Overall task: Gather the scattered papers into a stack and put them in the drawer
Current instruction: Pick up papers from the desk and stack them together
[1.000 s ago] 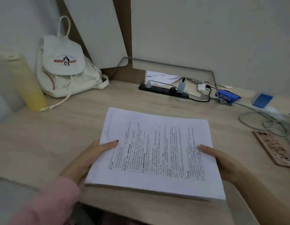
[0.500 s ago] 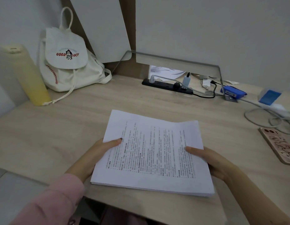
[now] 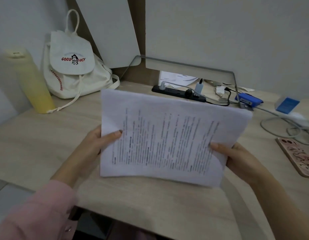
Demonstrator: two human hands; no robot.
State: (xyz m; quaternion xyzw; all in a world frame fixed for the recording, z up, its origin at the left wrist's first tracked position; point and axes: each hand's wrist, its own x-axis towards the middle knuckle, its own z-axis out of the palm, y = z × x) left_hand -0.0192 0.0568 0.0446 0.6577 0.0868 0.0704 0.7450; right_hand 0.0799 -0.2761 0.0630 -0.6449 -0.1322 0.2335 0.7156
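A stack of white printed papers [image 3: 167,135] is tilted up on its lower edge above the wooden desk [image 3: 38,144], printed side toward me. My left hand [image 3: 96,144] grips its left edge with the thumb on the front. My right hand [image 3: 236,158] holds the lower right edge, thumb on the page. The text is blurred by motion. No drawer is in view.
A white drawstring backpack [image 3: 72,66] and a yellow bottle [image 3: 32,84] stand at the back left. A black power strip [image 3: 178,92] with cables, a blue device [image 3: 249,99] and a blue-and-white box [image 3: 287,104] lie at the back. A phone in a pink case [image 3: 297,156] lies on the right.
The stack lay almost flat in both hands; now both hands have lifted its far edge so it stands tilted upright over the desk.
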